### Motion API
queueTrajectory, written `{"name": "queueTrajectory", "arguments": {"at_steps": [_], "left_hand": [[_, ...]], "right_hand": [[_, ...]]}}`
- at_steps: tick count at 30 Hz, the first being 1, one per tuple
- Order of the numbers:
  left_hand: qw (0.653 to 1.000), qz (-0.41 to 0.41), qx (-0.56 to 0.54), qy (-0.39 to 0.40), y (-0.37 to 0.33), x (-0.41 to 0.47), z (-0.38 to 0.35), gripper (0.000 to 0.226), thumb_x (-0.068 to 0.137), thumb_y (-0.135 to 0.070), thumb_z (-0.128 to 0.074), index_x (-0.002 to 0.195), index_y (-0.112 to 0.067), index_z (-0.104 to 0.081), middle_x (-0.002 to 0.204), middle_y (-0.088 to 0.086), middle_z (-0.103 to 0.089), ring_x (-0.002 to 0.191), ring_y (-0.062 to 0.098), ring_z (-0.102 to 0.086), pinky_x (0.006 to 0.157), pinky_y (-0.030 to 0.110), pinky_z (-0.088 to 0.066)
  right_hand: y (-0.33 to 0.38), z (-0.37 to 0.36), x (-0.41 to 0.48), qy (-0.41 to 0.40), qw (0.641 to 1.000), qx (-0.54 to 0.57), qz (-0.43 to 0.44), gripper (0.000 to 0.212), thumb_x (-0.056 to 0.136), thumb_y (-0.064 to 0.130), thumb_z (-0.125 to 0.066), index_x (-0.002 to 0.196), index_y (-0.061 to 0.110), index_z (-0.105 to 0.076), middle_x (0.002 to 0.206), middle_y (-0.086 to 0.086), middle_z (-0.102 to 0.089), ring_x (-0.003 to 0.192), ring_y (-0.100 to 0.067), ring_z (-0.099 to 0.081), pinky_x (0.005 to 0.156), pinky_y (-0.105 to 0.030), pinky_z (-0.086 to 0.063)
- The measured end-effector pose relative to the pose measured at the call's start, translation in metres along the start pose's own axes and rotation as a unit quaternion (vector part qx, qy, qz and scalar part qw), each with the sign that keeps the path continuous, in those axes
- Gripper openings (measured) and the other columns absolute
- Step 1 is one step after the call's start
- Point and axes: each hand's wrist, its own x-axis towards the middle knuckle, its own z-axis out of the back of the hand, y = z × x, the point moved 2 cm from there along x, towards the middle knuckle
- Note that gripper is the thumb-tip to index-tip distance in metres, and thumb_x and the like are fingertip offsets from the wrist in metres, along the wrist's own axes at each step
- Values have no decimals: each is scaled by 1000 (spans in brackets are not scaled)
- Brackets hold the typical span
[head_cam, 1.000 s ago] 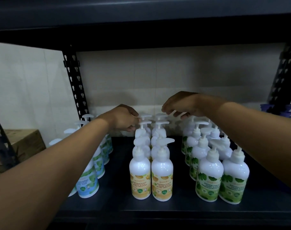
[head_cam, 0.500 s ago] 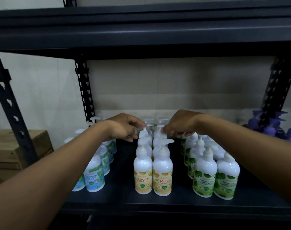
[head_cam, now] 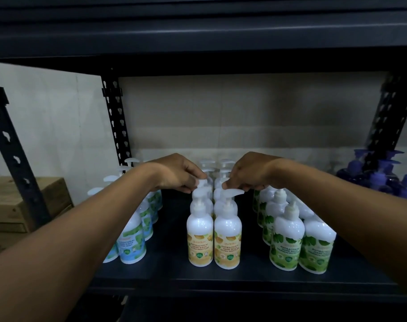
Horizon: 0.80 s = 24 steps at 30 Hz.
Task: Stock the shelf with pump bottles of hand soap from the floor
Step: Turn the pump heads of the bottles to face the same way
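Observation:
Two rows of white pump bottles with yellow labels (head_cam: 227, 242) stand in the middle of the dark shelf (head_cam: 167, 273). My left hand (head_cam: 177, 174) reaches over the left row, and its curled fingertips pinch a white pump head (head_cam: 202, 183) near the front. Over the right row, my right hand (head_cam: 250, 173) pinches the front bottle's pump head (head_cam: 234, 193) with its fingertips. Both forearms stretch in from the lower corners.
Blue-label bottles (head_cam: 133, 242) stand in rows at the left, green-label bottles (head_cam: 286, 247) at the right. Purple bottles (head_cam: 381, 177) sit beyond the right upright. A wooden crate (head_cam: 23, 205) lies outside the left post (head_cam: 11, 145). Another shelf board (head_cam: 198, 31) hangs overhead.
Both hands have come forward along the yellow rows, from the rear pump heads to those near the front. The view has pulled back and risen.

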Motion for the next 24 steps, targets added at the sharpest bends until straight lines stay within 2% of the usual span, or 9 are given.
{"name": "queueTrajectory", "arguments": {"at_steps": [3, 5, 7, 10, 13, 16, 18, 21, 24], "left_hand": [[1000, -6, 18, -6, -4, 0, -2, 20, 91, -4, -71, 110, -10, -75, 107, 4, -75, 98, 15, -73, 86, 24, -60], [1000, -10, 24, -13, -6, 0, -3, 15, 90, -7, -74, 103, -12, -76, 102, 3, -76, 92, 12, -73, 81, 21, -60], [999, -9, 34, -25, -8, 0, -4, 12, 89, -11, -76, 101, -12, -75, 98, 2, -75, 83, 9, -73, 73, 16, -59], [997, -12, 58, -40, -10, 1, -6, 16, 88, -17, -77, 102, -10, -73, 98, 3, -75, 80, 9, -72, 70, 16, -59], [995, -20, 82, -49, -11, 3, -8, 21, 87, -23, -79, 101, -9, -71, 98, 4, -73, 85, 14, -72, 76, 21, -61], [993, -25, 104, -48, -12, 6, -10, 21, 88, -25, -78, 101, -11, -71, 99, 4, -73, 92, 19, -72, 87, 32, -61], [992, -26, 119, -41, -13, 7, -10, 18, 89, -27, -76, 101, -13, -73, 95, 1, -73, 92, 19, -73, 88, 31, -60], [992, -27, 117, -47, -11, 9, -10, 21, 89, -29, -76, 99, -11, -74, 90, 2, -74, 85, 16, -72, 80, 24, -60], [991, -24, 121, -60, -10, 12, -11, 27, 87, -32, -77, 98, -8, -73, 90, 4, -75, 78, 13, -71, 70, 19, -58]], "right_hand": [[-1, 2, 0, 9, 1000, 10, -2, 49, 83, 35, -80, 109, -4, -71, 73, -9, -59, 51, -14, -44, 46, -21, -35], [-2, 4, 1, 14, 1000, 15, -4, 44, 85, 30, -79, 115, -1, -70, 71, -6, -58, 44, -10, -46, 46, -20, -35], [-3, 5, 2, 23, 1000, 20, -4, 33, 87, 26, -77, 113, 5, -73, 68, -3, -58, 44, -7, -48, 47, -19, -38], [-3, 7, 3, 40, 999, 28, -9, 20, 90, 21, -75, 109, 14, -74, 70, -2, -60, 58, -11, -52, 57, -23, -42], [-2, 7, 4, 58, 998, 21, -13, 18, 92, 18, -71, 110, 16, -75, 69, 1, -59, 66, -12, -52, 66, -26, -43], [-3, 9, 6, 67, 997, 23, -11, 17, 94, 17, -69, 109, 19, -75, 56, 9, -59, 58, -8, -51, 66, -26, -42], [-4, 9, 8, 76, 997, 27, -10, 17, 95, 16, -68, 109, 22, -75, 52, 11, -58, 54, -7, -50, 65, -25, -42], [-7, 7, 11, 83, 996, 41, -13, 18, 96, 15, -67, 108, 26, -75, 55, 12, -61, 63, -8, -53, 72, -27, -44], [-7, 8, 13, 90, 995, 47, -16, 18, 95, 15, -67, 103, 28, -76, 58, 11, -63, 64, -9, -55, 72, -27, -44]]}}
